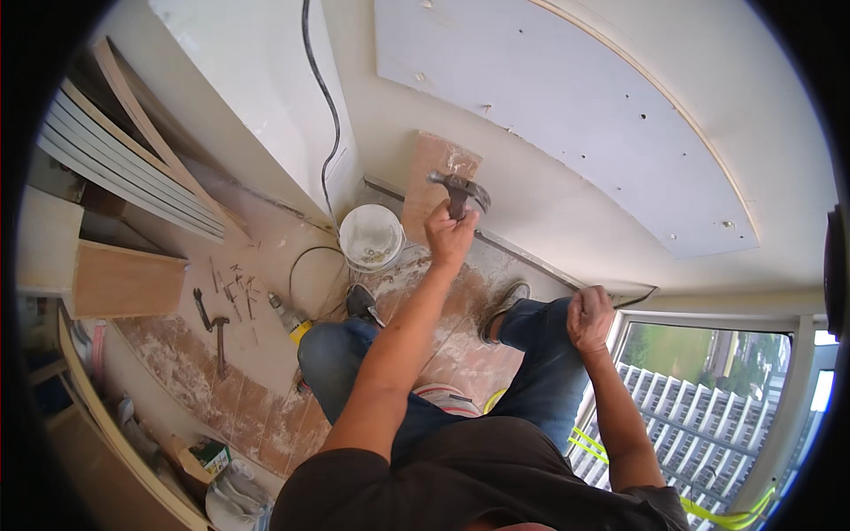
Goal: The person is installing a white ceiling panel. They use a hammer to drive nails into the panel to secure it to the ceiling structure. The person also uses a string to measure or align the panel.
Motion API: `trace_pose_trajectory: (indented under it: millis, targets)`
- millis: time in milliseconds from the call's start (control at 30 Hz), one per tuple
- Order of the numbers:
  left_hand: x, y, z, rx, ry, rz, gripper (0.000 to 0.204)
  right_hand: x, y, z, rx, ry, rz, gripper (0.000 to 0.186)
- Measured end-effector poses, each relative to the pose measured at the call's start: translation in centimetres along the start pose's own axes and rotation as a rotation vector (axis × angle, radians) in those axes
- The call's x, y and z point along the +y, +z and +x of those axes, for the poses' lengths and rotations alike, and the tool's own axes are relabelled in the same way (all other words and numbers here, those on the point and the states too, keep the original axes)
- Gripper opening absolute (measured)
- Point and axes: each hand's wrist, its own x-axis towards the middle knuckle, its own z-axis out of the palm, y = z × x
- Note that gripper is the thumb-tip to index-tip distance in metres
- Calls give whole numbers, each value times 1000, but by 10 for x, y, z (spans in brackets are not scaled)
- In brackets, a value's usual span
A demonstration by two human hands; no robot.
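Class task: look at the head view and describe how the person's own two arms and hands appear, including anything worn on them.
Both forearms are bare, and so are the left hand and right hand: no gloves, watch or rings are visible. Short dark sleeves of a dark T-shirt end near the upper arms.

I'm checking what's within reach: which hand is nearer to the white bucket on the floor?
Left. The left hand, gripping a hammer, is just right of the white bucket. The right hand rests on the knee, farther off to the right.
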Motion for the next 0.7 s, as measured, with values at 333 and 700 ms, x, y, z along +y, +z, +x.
trace_pose_trajectory:
  millis: [333, 700]
  targets:
    - [44, 117, 44, 118, -277, -563, 13, 35, -6, -6, 100, 164, 64, 7]
    - [10, 107, 65, 76, -167, -211, 11, 40, -11, -8, 82, 232, 103, 7]
